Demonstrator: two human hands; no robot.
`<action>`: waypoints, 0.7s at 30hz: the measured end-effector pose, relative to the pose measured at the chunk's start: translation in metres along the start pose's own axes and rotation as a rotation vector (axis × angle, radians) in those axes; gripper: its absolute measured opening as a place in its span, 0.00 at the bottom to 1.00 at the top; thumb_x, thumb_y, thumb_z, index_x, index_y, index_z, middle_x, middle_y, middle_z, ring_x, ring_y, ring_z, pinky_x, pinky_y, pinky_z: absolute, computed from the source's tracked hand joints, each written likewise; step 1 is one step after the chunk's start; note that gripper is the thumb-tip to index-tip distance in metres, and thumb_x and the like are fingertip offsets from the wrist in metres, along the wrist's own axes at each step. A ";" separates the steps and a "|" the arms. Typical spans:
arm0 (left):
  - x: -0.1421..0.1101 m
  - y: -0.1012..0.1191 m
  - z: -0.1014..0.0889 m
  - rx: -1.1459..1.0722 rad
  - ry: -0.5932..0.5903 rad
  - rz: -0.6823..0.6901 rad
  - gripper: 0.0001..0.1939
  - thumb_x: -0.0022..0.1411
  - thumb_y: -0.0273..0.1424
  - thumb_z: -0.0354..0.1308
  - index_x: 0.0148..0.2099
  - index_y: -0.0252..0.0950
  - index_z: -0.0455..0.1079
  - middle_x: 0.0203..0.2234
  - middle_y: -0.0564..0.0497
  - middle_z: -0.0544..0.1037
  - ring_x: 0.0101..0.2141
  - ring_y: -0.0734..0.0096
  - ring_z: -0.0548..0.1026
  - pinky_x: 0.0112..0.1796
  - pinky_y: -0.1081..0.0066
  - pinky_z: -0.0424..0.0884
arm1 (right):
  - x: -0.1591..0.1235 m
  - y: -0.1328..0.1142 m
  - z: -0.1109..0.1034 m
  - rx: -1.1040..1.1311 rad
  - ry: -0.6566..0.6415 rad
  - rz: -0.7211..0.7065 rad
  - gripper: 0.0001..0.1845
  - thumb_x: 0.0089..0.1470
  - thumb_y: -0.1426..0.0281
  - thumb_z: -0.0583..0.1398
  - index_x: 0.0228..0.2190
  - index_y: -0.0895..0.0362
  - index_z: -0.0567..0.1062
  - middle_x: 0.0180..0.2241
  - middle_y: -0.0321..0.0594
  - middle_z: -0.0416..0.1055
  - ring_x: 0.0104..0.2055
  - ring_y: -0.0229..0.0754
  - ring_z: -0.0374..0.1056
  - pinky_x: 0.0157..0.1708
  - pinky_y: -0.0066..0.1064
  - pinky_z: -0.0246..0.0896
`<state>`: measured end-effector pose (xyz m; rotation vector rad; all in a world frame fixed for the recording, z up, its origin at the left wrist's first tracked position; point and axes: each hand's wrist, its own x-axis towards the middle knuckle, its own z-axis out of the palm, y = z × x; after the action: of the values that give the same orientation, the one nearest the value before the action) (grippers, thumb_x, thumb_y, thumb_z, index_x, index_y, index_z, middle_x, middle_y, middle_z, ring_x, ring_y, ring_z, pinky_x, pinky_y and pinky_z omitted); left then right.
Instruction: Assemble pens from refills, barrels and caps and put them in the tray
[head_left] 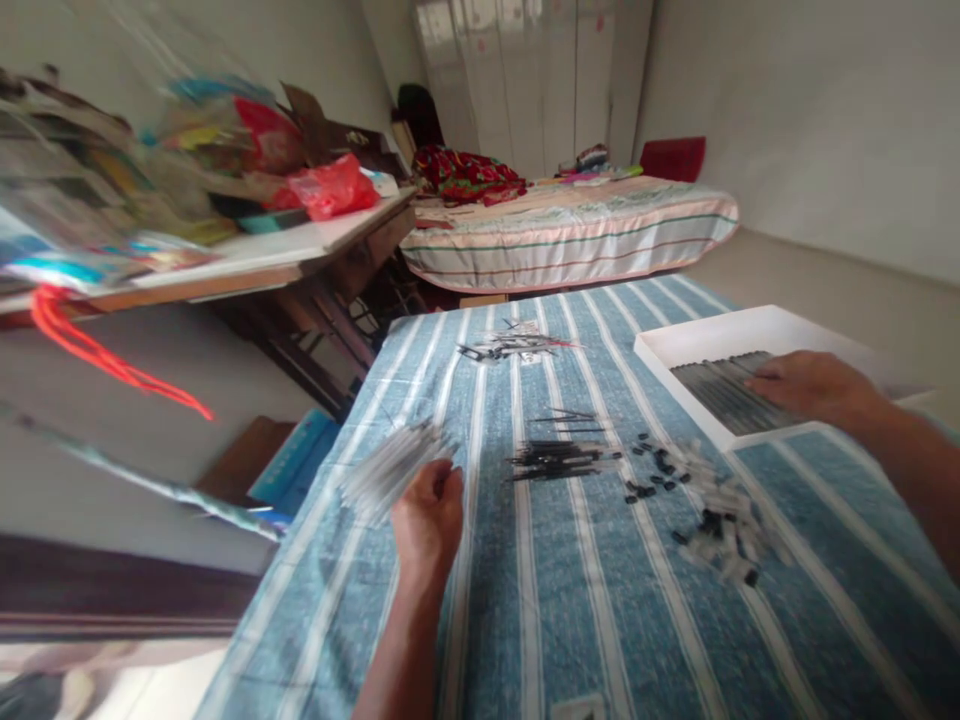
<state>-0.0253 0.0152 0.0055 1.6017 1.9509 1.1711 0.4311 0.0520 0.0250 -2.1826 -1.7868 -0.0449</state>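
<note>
My left hand (429, 512) is closed, fingers curled, at the right edge of a pile of clear pen barrels (390, 470). Whatever it may hold is hidden. Over on the right, my right hand (817, 385) reaches into a shallow white box (712, 335), its closed fingertips against a row of assembled pens (720, 390); I cannot make out what is between them. Dark pen refills (559, 459) lie bundled between the hands, with a few loose refills (574, 420) above them. Nearer the box is a scatter of black and pale pen caps (724, 520).
A blue striped cloth (480, 620) covers the table. Toward its far end lies another heap of thin pen parts (517, 345). A cluttered desk (330, 235) with a red plastic bag (330, 188) stands at left. Beyond is a bed (570, 240).
</note>
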 end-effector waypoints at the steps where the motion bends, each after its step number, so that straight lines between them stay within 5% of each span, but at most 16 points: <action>1: 0.003 -0.003 -0.004 0.128 0.040 0.038 0.10 0.52 0.35 0.56 0.34 0.36 0.74 0.27 0.45 0.78 0.30 0.57 0.76 0.34 0.65 0.69 | -0.006 -0.007 0.001 0.004 -0.011 -0.007 0.11 0.45 0.71 0.64 0.15 0.59 0.76 0.19 0.50 0.73 0.20 0.40 0.66 0.25 0.34 0.53; 6: 0.009 -0.013 -0.007 0.604 0.031 0.151 0.15 0.58 0.31 0.49 0.41 0.33 0.75 0.36 0.39 0.78 0.36 0.51 0.75 0.37 0.62 0.68 | -0.046 -0.061 0.015 0.161 -0.205 -0.096 0.15 0.54 0.62 0.56 0.25 0.56 0.79 0.23 0.40 0.75 0.24 0.40 0.68 0.25 0.29 0.56; 12: 0.010 -0.015 0.002 0.824 -0.059 0.164 0.17 0.58 0.29 0.49 0.47 0.32 0.73 0.41 0.40 0.77 0.43 0.50 0.70 0.41 0.62 0.65 | -0.078 -0.125 0.030 0.329 -0.381 -0.355 0.16 0.55 0.63 0.53 0.24 0.56 0.77 0.19 0.36 0.71 0.23 0.39 0.66 0.24 0.27 0.53; 21: 0.011 -0.004 0.003 0.908 -0.131 0.073 0.13 0.58 0.30 0.50 0.36 0.36 0.76 0.36 0.39 0.75 0.41 0.49 0.70 0.37 0.61 0.66 | -0.093 -0.186 0.043 -0.096 -0.426 -0.553 0.14 0.57 0.70 0.51 0.30 0.56 0.76 0.30 0.44 0.77 0.33 0.45 0.73 0.29 0.29 0.57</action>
<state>-0.0291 0.0262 0.0034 2.0770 2.5088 0.1277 0.2245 0.0062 0.0049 -1.7773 -2.6310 0.2295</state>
